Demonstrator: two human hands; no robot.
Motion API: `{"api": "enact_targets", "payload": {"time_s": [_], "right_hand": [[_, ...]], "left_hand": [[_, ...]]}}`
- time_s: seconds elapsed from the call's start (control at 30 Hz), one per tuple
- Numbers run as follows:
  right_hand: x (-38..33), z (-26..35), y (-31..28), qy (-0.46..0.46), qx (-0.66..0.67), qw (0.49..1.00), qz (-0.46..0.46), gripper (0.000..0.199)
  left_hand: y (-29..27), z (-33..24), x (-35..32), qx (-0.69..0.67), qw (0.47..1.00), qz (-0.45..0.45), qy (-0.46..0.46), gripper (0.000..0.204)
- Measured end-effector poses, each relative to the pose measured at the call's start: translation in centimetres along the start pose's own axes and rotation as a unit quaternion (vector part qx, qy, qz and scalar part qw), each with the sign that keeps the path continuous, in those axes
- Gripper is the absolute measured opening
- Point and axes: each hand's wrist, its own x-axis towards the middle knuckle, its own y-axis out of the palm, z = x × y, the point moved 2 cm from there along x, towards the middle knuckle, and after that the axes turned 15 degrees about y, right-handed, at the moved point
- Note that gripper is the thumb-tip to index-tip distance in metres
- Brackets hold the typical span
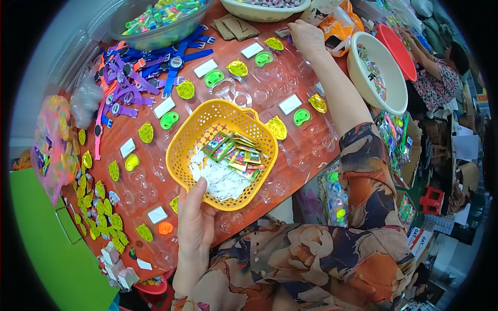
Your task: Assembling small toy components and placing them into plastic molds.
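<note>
My left hand [196,217] grips the near rim of a yellow perforated plastic basket [179,150], its thumb over the edge. Inside the basket lie small printed packets [246,155] and a heap of small white plastic pieces [220,179]. Stretched to the far edge of the table, my right hand [307,40] has its fingers drawn together beside a small whitish card [282,32]; what they hold is hidden. Clear plastic blister trays [275,75] cover the red table [290,181], bearing white cards [206,68], green pacifier-shaped toys [213,78] and shiny yellow pieces [237,68].
Toy watches [176,63] pile up at the left, with loose yellow pieces [104,210] nearer. A clear tub [140,39] and cream basins [397,98] stand along the far and right edges. An orange bag [342,23] lies near my right hand. Another person [438,78] works at the right.
</note>
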Motion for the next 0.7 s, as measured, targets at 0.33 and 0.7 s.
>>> {"api": "enact_targets", "payload": {"time_s": [0.33,0.7], "right_hand": [[-2.9,0.4,-4.4,0.014,0.075,0.994,0.078,0.033],[-16.7,14.5,-20.0,-0.2,0.397,0.87,0.212,0.02]], "left_hand": [[1.1,0.3,0.0,-0.007,1.0,0.016,-0.002,0.04],[2.0,0.5,0.1,-0.011,0.996,0.06,0.057,0.048]]}}
